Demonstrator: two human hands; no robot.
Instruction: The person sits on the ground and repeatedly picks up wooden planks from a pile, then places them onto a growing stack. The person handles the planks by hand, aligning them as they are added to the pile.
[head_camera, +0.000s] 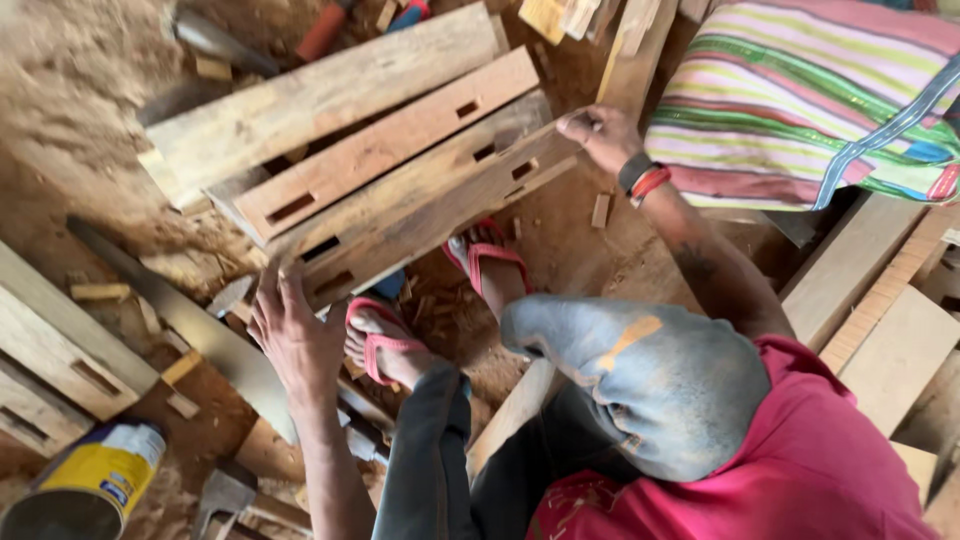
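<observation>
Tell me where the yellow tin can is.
Head view, bottom left corner: the yellow tin can lies tipped on the dirt floor, below the left hand, beside a wooden plank.

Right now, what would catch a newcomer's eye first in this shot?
The stack of slotted wooden planks lying slantwise at centre, with the left hand at the nearest plank's lower end and the right hand at its upper end. A striped bag fills the top right.

— Any packages or labels down there?
— One tin can (85, 487), bottom left on the dirt floor, lying tilted, round, open mouth toward the corner.
— Colours?
— Yellow label (105, 470) wrapped around it, with a small blue patch; metal rim grey.
— Signs, screens?
— None.
</observation>
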